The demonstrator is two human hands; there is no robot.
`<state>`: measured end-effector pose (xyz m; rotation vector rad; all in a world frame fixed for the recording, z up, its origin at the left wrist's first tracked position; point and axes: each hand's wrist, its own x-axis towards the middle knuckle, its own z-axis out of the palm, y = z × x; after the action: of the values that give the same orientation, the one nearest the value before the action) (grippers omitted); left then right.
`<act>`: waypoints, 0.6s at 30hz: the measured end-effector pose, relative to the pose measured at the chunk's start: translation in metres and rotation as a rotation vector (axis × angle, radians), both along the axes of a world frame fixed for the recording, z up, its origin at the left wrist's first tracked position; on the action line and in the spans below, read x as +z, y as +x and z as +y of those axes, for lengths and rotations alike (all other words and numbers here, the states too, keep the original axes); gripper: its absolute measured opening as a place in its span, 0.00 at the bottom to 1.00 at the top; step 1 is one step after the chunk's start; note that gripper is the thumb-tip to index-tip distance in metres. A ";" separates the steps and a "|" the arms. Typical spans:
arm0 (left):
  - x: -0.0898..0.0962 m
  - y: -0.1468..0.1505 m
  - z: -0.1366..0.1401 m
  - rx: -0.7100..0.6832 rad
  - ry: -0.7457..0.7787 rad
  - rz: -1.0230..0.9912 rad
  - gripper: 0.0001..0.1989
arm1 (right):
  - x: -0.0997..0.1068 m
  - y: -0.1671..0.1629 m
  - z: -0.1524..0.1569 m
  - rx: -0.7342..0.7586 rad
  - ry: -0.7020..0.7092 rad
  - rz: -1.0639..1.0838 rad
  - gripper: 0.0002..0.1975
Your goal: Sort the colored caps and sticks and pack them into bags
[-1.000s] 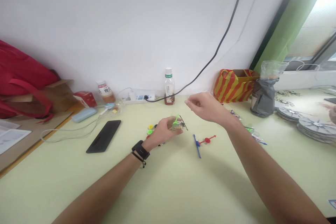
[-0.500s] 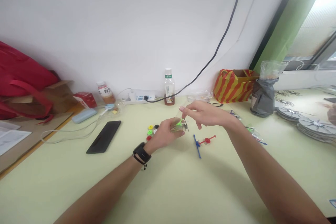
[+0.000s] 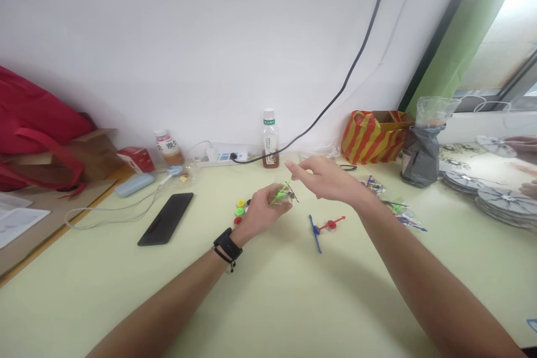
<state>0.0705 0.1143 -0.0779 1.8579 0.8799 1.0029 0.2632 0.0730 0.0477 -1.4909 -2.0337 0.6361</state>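
Note:
My left hand (image 3: 265,210), with a dark watch on its wrist, is closed around a bright green arrow spinner (image 3: 280,194). A thin black arrow (image 3: 293,194) shows close by the green one, with clear plastic about them. Just above and to the right hovers my right hand (image 3: 325,176), its fingers stretched out and apart from the spinner. On the table below lie a blue arrow spinner (image 3: 315,230) and a red arrow spinner (image 3: 331,225), close together. Several small coloured discs (image 3: 239,212) sit left of my left hand, partly hidden by it.
A black phone (image 3: 166,219) lies to the left. Behind stand a drink bottle (image 3: 271,142), a power strip (image 3: 226,154) and a striped bag (image 3: 371,137). Small bagged parts (image 3: 403,212) and stacked grey discs (image 3: 505,204) lie right, near another person's hands (image 3: 524,145).
The green arrow has turned in my left hand and now slants across it. My right hand has lifted slightly. Another person's hands have come further into view at right, with a grey disc.

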 end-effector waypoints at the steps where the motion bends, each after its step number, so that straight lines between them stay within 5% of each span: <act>1: 0.000 0.000 0.000 -0.004 -0.003 -0.005 0.16 | -0.001 -0.001 0.000 -0.001 0.019 -0.023 0.32; 18: 0.003 0.000 0.000 -0.012 0.032 0.017 0.18 | -0.002 0.006 0.004 0.135 -0.061 -0.041 0.31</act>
<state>0.0707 0.1148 -0.0753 1.8993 0.8663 1.0004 0.2688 0.0772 0.0459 -1.4202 -2.1780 0.7330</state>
